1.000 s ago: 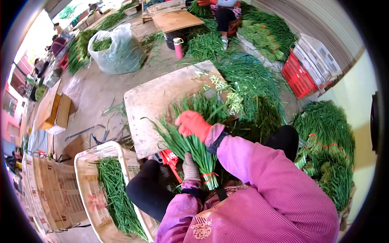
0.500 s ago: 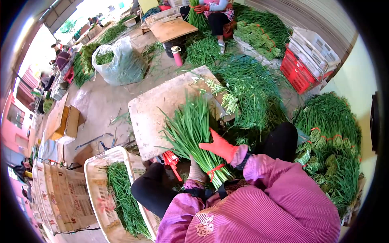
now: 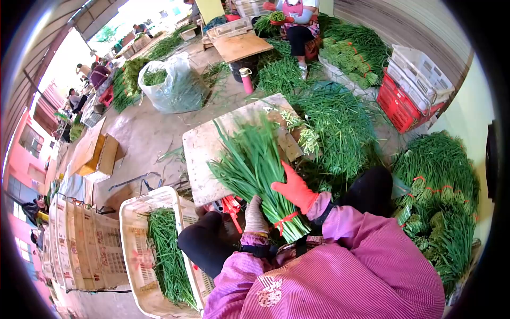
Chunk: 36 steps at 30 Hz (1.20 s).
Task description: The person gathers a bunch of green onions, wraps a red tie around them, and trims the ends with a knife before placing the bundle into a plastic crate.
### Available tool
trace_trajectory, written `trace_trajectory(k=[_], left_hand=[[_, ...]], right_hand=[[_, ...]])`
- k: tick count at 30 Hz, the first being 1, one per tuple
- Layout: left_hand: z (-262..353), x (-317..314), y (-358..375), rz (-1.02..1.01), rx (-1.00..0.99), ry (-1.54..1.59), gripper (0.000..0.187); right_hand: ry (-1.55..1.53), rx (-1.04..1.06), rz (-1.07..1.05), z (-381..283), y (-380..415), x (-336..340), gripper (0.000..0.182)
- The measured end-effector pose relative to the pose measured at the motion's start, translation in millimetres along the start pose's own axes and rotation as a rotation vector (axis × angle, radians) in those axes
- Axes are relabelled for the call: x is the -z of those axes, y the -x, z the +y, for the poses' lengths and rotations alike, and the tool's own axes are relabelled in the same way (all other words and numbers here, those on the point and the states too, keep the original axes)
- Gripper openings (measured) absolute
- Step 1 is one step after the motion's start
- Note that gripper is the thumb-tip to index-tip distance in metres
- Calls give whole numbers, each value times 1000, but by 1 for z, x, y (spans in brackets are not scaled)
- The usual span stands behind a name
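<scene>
A bunch of garlic chives (image 3: 255, 165), tied near its stem end with a red band (image 3: 287, 219), lies tilted over my lap, its leaf tips reaching over a worn board (image 3: 204, 159). My right hand (image 3: 297, 189), in an orange-red glove, grips the bunch from the right, thumb across the front. On the other side my left hand (image 3: 256, 217), in a pale striped glove, is closed against the lower leaves; its fingers are partly hidden behind them. Red bands (image 3: 231, 206) hang at the board's near edge, beside my left hand.
At left stands a white crate (image 3: 127, 234) with loose chives. Loose chives (image 3: 340, 133) and pale trimmings (image 3: 308, 139) lie right of the board. Tied bunches (image 3: 435, 181) are piled at right, near stacked crates (image 3: 401, 101). Another person (image 3: 300, 26) sits beyond.
The bunch has turned slightly, with its leaf tips blurred. My left hand shows more along its left side. The view has shifted, so the surroundings appear further right.
</scene>
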State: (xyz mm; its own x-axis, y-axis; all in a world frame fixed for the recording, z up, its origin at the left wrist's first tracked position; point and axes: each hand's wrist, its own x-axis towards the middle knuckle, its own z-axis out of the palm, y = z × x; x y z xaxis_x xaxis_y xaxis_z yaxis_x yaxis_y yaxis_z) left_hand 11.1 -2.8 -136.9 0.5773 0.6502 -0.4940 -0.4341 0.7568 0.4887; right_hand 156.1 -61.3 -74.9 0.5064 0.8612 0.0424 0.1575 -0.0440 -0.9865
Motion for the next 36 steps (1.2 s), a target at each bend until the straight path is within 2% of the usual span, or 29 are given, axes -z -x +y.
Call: trace_trajectory(k=[2, 3, 5, 6, 7, 9, 10, 12, 13, 15, 19, 21, 22, 23, 25, 26, 27, 29, 31, 33, 34, 35, 36], left_hand=[[3, -10, 11, -6, -75, -36, 39], [4, -13, 13, -11, -146, -74, 41], [7, -18, 18, 43, -133, -112, 44], [6, -22, 21, 66, -169, -116, 46], [4, -24, 25, 91, -204, -121, 48], [3, -28, 32, 54, -261, -154, 49], [2, -27, 31, 65, -275, -179, 48], [-1, -29, 33, 72, -286, -208, 46], [-2, -33, 37, 59, -281, -219, 45], [-5, -36, 38, 30, -300, -250, 44], [-12, -35, 43, 19, -327, -290, 43], [-13, -35, 46, 16, -333, -320, 43], [-14, -38, 49, 19, -339, -351, 42], [-13, -40, 52, 21, -345, -382, 41], [-13, -41, 51, 41, -331, -398, 40], [-14, -40, 49, 37, -346, -413, 39], [-15, -38, 47, 34, -361, -427, 38], [-16, -33, 43, 50, -357, -437, 38], [-14, -28, 40, 48, -323, -372, 38], [-9, -30, 45, 36, -321, -335, 46], [-6, -36, 51, 50, -310, -316, 47], [-4, -41, 53, 63, -300, -297, 48], [-7, -35, 44, 59, -323, -309, 44]], right_hand=[[-65, -9, -28, 32, -8, 5, 71], [-84, -89, -112, 2, -3, 14, 74], [165, -44, -35, 27, -10, 20, 77], [241, 99, 19, 28, -14, 24, 80], [456, 161, 143, 8, -11, 32, 80], [977, 312, 446, -52, -3, 35, 65], [975, 313, 445, -72, -1, 36, 65], [894, 641, 348, -97, 0, 33, 46], [763, 756, 243, -95, -2, 25, 33], [727, 931, 32, -95, -3, 8, 29], [887, 849, -21, -95, -19, -12, 27], [879, 872, -97, -89, -32, -10, 20], [933, 892, -116, -83, -39, -10, 10], [934, 893, -112, -76, -45, -10, 10], [761, 885, -12, -74, -55, -11, 5], [595, 837, 124, -74, -64, -12, 7], [596, 835, 125, -81, -71, -3, 7], [155, 352, 191, -101, -89, 25, 7], [510, 579, 507, -107, -104, 62, 15], [1153, 671, 846, -115, -95, 86, 26], [1245, 666, 824, -114, -93, 93, 34], [1248, 666, 826, -115, -88, 92, 34], [1161, 737, 607, -125, -72, 82, 35]])
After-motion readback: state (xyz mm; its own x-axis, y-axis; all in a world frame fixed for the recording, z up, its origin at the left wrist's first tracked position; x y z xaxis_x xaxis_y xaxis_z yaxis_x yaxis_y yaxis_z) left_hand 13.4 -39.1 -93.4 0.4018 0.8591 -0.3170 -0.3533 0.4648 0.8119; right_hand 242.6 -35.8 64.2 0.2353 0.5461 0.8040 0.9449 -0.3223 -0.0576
